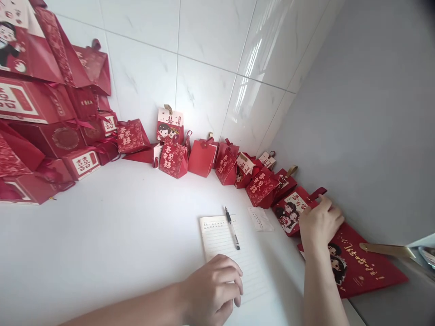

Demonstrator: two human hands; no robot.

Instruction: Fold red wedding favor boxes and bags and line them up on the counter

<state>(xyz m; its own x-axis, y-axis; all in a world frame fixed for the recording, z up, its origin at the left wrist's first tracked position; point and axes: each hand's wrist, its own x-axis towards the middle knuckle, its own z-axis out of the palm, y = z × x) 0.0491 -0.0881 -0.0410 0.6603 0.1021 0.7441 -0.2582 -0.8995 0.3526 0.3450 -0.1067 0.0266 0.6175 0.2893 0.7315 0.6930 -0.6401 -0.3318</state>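
My left hand (217, 287) rests on the lower part of a lined notebook (220, 235), its fingers loosely bent and slightly apart with nothing in them. A clear pen with a black grip (233, 228) lies across the upper page, which bears a few lines of handwriting. At the right, my right hand (321, 222) has its fingers bent over the right side of a red gift box (290, 213) with cartoon figures and a dark red ribbon loop. Part of that box is hidden behind the hand. Beneath my right forearm lies a large red gift bag (363, 262) with gold lettering.
Several small red gift boxes (173, 158) stand in a curved row along the tiled wall. Stacked red boxes (50, 108) rise at the left. A small white paper packet (261, 219) lies right of the notebook on the white table (136, 235). A grey panel (356, 113) borders the right.
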